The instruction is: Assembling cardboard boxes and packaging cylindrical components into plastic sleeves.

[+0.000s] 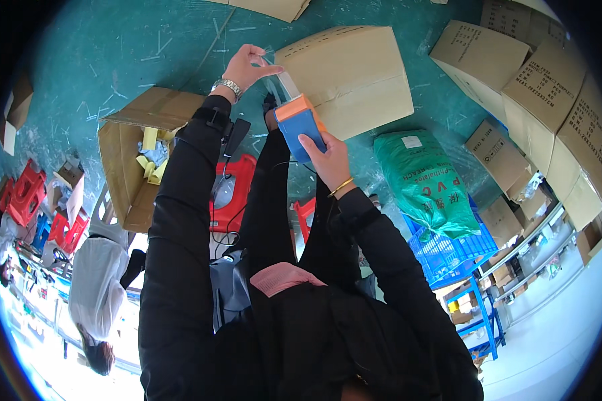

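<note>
My right hand point(329, 162) is closed on a small blue box point(298, 136) with an orange end, its thumb lying on the blue face. At the box's far end a pale strip point(288, 85) sticks out beside a piece of clear plastic point(272, 83). Higher up, my left hand point(247, 68) has thumb and fingers closed at the upper part of this plastic; whether it is a sleeve or a tray I cannot tell. Just beyond the box, a large brown carton point(354, 77) sits on the green floor.
An open carton point(124, 175) with yellow pieces stands left of my left arm. On the right, a green sack point(423, 179) rests on a blue crate point(451, 257). Stacked cartons point(542, 87) line the far right. A red stool point(237, 190) is beside my legs; a person point(97, 287) is at the left.
</note>
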Demonstrator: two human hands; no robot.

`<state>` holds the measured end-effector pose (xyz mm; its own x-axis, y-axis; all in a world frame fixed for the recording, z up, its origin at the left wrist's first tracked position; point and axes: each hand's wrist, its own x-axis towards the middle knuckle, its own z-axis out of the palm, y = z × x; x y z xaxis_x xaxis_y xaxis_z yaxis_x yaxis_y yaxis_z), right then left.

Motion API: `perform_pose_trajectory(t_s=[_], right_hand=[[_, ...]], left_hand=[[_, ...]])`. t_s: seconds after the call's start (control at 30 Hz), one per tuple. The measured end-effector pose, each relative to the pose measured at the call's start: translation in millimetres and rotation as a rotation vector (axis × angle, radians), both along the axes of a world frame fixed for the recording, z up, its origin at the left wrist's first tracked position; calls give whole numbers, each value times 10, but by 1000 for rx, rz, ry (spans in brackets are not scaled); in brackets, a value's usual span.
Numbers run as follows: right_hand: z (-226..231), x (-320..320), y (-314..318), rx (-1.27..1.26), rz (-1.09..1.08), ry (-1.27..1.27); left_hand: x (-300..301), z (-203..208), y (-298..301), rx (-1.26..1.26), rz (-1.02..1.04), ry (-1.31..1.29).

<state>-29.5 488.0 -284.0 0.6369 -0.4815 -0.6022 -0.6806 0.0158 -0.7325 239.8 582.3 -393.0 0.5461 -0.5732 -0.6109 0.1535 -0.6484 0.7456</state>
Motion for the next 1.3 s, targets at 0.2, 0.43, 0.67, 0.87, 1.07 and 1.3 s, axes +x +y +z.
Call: perform_pose_trajectory(t_s=[0.2, 0.43, 0.67, 0.87, 1.07, 1.3], right_hand=[[-115, -78, 0, -39, 14, 24], [73, -623, 21, -103, 115, -21], [-65, -1672, 149, 68, -41, -18], [-276, -1741, 127, 88, -165, -15], [-423, -1764, 83, 150, -123, 0], [-538, -1869, 106, 205, -172, -19]], left_hand=[[-187, 4, -44, 84, 28, -132], [-171, -69, 15, 131, 63, -157], [53, -501, 299, -9, 118, -92], [-226, -530, 98, -74, 257, 31], [-852, -180, 119, 347, 414, -453], [-2312, 191, -35, 247, 446, 64]])
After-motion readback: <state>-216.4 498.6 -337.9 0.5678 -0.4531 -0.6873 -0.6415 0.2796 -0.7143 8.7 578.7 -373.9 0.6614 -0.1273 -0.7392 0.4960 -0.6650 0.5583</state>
